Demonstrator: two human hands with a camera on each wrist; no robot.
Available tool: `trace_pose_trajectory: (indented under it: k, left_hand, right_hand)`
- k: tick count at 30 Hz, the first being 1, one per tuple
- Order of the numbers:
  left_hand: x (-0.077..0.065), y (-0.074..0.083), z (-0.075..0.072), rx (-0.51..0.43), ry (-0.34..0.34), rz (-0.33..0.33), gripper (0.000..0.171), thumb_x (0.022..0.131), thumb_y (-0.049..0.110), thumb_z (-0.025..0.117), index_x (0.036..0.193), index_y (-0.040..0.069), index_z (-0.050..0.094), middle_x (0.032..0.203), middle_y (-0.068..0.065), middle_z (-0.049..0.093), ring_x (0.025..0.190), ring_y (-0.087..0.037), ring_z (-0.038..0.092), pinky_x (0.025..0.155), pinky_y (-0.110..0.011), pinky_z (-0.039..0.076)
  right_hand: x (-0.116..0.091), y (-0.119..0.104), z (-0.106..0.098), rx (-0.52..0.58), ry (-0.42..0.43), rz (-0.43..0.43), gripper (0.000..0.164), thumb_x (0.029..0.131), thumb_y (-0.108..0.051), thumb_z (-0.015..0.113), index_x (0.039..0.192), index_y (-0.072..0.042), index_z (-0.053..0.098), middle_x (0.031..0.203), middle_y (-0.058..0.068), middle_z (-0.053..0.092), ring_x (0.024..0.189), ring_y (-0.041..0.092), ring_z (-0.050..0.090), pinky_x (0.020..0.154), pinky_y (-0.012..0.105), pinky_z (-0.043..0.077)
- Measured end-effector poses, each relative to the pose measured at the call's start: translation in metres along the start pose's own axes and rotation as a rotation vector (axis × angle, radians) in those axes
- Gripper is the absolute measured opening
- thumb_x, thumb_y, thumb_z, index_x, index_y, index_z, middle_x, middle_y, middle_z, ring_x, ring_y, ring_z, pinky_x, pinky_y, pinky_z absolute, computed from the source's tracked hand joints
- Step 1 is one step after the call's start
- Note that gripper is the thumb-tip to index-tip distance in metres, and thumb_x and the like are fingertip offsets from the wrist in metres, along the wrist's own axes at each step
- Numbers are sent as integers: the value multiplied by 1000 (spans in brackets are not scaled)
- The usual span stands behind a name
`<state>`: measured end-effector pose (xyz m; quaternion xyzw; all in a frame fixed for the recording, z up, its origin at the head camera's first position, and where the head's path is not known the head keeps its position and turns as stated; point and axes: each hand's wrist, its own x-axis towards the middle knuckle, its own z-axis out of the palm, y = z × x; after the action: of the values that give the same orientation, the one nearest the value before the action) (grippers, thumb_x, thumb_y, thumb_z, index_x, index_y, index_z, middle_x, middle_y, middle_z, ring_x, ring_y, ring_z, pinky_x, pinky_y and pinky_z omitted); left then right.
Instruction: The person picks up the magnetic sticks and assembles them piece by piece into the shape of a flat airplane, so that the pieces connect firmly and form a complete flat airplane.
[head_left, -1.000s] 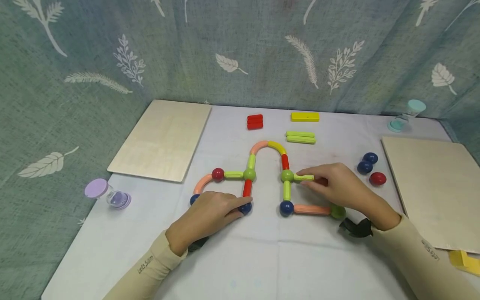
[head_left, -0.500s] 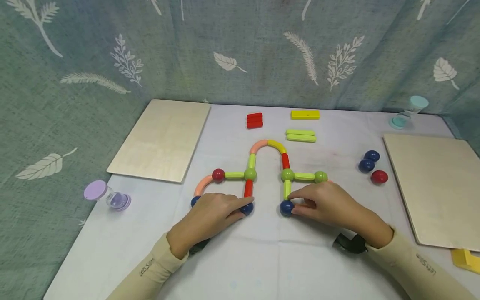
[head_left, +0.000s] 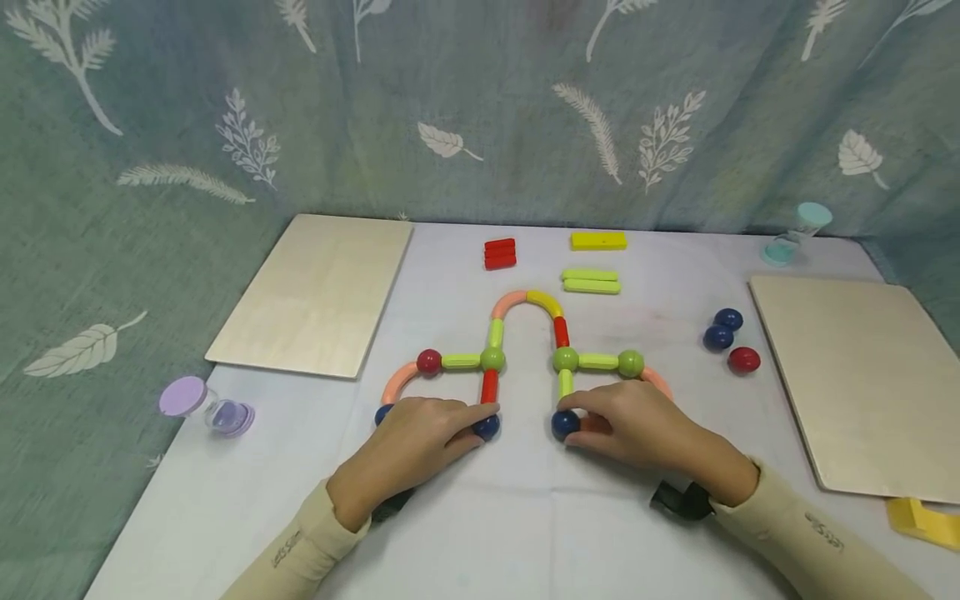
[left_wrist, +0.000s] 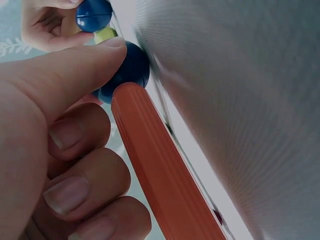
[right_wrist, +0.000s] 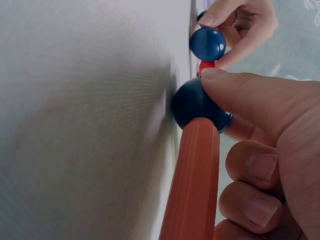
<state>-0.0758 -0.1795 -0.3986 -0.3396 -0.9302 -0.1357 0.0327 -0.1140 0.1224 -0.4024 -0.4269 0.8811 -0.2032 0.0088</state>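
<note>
A flat chain of magnetic rods and balls lies on the white cloth. My left hand [head_left: 420,437] pinches a blue ball [head_left: 487,427] below a short red rod [head_left: 489,387]. My right hand [head_left: 637,421] pinches another blue ball [head_left: 566,425], below a lime rod [head_left: 566,383]. An orange rod [left_wrist: 160,165] meets the left ball in the left wrist view; a second orange rod [right_wrist: 192,180] meets the right ball in the right wrist view. Green balls [head_left: 492,359] join the upper rods, and an arch [head_left: 544,300] links both halves. Both hands hide parts of the lower rods.
Behind the chain lie red rods [head_left: 500,254], lime rods [head_left: 591,281] and a yellow block [head_left: 597,241]. Loose blue balls [head_left: 718,337] and a red ball [head_left: 744,360] are at right. Wooden boards [head_left: 311,292] flank the chain; sand timers [head_left: 228,417] stand beyond.
My right hand has moved from the lime side rod down and left to the blue ball. A green ball and curved orange rod now show beyond that side rod. My left hand stays put.
</note>
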Motion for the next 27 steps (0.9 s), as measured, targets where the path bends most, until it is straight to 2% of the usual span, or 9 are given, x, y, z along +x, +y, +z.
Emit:
trace_pose_trajectory:
  k: [7,10,12,15,18,21,23,27]
  left_hand:
    - [-2,-1,2,0,6,-2,42,81,31,74,122,25,64,87,13,68,75,1,61,68,-20,48]
    - [-2,-1,2,-4,21,12,42,81,31,74,121,25,64,86,14,67,75,1,61,68,-20,48]
    - [-1,-1,1,-3,33,22,42,81,30,74,121,25,64,85,14,67,75,2,60,67,-20,48]
    - [-3,-1,1,4,43,23,41,81,30,74,120,24,64,85,13,67,74,1,61,67,-20,48]
    - [-3,-1,0,8,45,22,41,81,30,74,120,24,65,86,13,68,75,1,61,68,-20,48]
    - [-4,-2,0,4,44,26,41,81,30,74,120,24,65,88,13,68,77,1,62,68,-21,48]
    - [-4,-2,1,1,41,28,41,81,30,73,121,24,65,88,13,68,77,0,62,68,-21,48]
    - [-4,-3,0,-6,34,35,43,80,31,74,122,26,63,89,13,68,75,1,61,68,-20,48]
  right_hand:
    - [2,-2,-5,12,-38,28,35,80,-44,71,110,-28,67,65,-22,48,56,-2,43,50,19,39]
    - [5,0,-19,-5,-48,84,33,81,-44,70,111,-29,68,62,-21,46,54,0,42,49,20,37]
    - [10,6,-33,-8,-27,131,32,81,-43,71,110,-30,69,58,-18,45,52,2,42,48,22,36]
    - [25,26,-57,-3,17,205,27,83,-39,70,108,-28,69,55,-11,44,49,8,41,46,25,34]
    - [46,57,-72,-27,54,288,23,86,-36,67,106,-25,70,56,-5,47,49,13,41,47,29,34]
    - [65,91,-71,-69,51,378,22,87,-33,66,105,-21,70,60,-2,51,51,16,44,49,31,35]
    - [74,108,-67,-47,31,409,22,87,-31,67,106,-20,71,60,1,52,50,18,44,49,32,35]
    - [84,128,-62,15,7,428,22,86,-29,68,106,-20,71,57,5,52,49,20,43,47,33,34]
